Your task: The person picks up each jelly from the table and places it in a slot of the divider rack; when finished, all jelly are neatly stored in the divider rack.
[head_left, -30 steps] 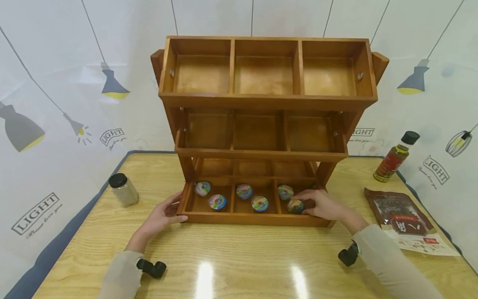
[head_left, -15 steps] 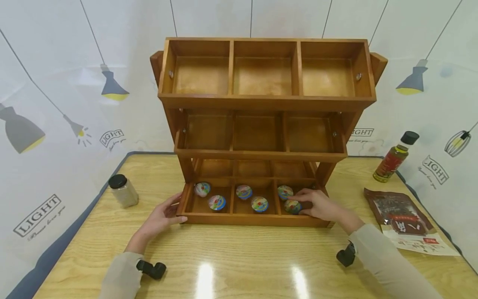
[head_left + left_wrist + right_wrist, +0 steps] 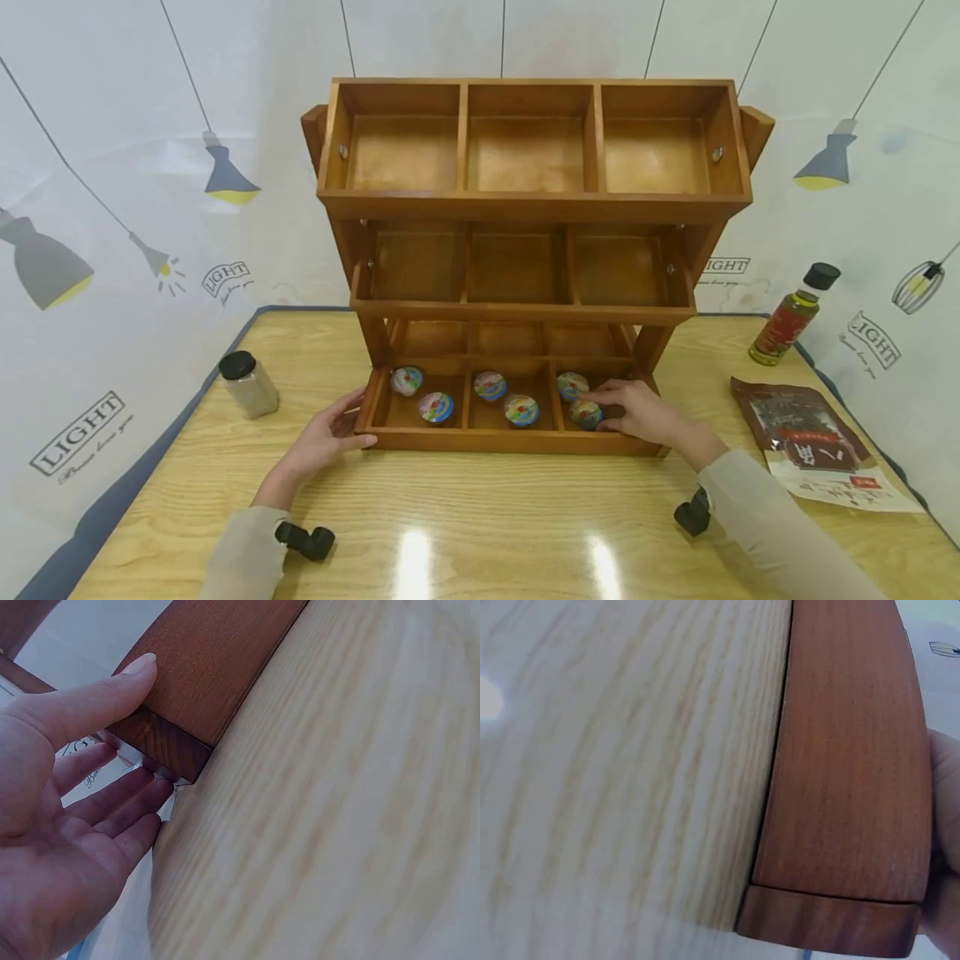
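A three-tier wooden rack (image 3: pixel 525 440) with divided trays stands on the table. In its bottom tray sit several small jelly cups with printed lids, two in each front compartment. My right hand (image 3: pixel 647 412) reaches into the right compartment and holds the nearer jelly cup (image 3: pixel 585 414) by its side. The other jelly cup (image 3: pixel 572 384) of that compartment lies just behind. My left hand (image 3: pixel 327 432) grips the rack's lower left corner, thumb on the front face and fingers at the side, as the left wrist view shows. In the right wrist view the tray front hides the right fingertips.
On the left stands a clear jar (image 3: pixel 252 390) with a black lid. At the right are an oil bottle (image 3: pixel 787 325) with a black cap and a brown spice packet (image 3: pixel 813 437) lying flat. A printed cloth (image 3: pixel 135 275) lines the table's back and sides.
My right hand has slid the nearer jelly cup slightly left, closer to the cup behind it. The left hand stays at the rack's corner.
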Available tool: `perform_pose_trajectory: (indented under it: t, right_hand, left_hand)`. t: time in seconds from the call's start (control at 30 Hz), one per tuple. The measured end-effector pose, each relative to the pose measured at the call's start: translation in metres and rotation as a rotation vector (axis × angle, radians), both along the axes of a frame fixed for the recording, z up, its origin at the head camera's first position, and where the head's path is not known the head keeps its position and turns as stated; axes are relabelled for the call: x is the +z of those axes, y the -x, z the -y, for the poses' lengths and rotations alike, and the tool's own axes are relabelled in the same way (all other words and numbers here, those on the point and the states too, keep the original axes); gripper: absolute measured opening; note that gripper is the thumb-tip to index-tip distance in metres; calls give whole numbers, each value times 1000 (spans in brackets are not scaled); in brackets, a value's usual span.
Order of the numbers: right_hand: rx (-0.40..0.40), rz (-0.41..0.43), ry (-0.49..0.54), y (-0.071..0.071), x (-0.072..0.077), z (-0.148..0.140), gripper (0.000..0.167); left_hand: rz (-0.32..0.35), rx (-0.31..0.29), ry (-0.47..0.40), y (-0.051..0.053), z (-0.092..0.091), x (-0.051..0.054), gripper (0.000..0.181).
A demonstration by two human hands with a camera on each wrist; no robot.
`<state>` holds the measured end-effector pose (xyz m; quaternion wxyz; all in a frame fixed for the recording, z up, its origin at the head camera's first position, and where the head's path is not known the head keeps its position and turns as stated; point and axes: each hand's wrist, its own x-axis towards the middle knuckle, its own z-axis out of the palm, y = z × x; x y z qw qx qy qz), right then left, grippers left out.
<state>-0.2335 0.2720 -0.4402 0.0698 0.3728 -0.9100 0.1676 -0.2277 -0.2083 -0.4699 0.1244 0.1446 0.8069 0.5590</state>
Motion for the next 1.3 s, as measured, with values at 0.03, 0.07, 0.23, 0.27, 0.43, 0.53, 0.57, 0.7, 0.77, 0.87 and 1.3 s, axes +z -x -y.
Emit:
perform_pose_trajectory:
  t: [0.03, 0.07, 0.23, 0.27, 0.43, 0.53, 0.57, 0.7, 0.77, 0.87, 1.3]
  right_hand:
    - [3, -13, -6, 0, 0, 0, 50]
    - [7, -30, -14, 0, 0, 0, 50]
    - [37, -93, -26, 0, 2, 1, 48]
    - [33, -89, -20, 0, 1, 1, 47]
    - [-32, -28, 16, -1, -3, -5, 46]
    - [-80, 31, 48, -2, -4, -8, 47]
    - [-90, 44, 59, -2, -4, -9, 47]
    - [-121, 87, 78, -5, 0, -11, 46]
    - [-127, 104, 70, -6, 3, -10, 44]
    - [-151, 174, 53, -7, 9, -9, 41]
    - [-285, 526, 132, -7, 21, -10, 43]
  left_hand:
    - [1, 1, 1, 0, 0, 0, 81]
    - [2, 1, 1, 0, 0, 0, 81]
    - [7, 5, 5, 1, -1, 0, 81]
    - [8, 4, 5, 2, -1, 0, 81]
    - [10, 2, 8, 2, -1, 0, 81]
    - [11, 2, 9, 3, -1, -1, 82]
    - [12, 4, 9, 3, -1, -1, 82]
    - [13, 5, 2, 2, 0, -2, 81]
    - [10, 4, 0, 2, 0, -2, 81]
    - [7, 0, -1, 2, -1, -2, 81]
    - [6, 6, 0, 0, 0, -1, 80]
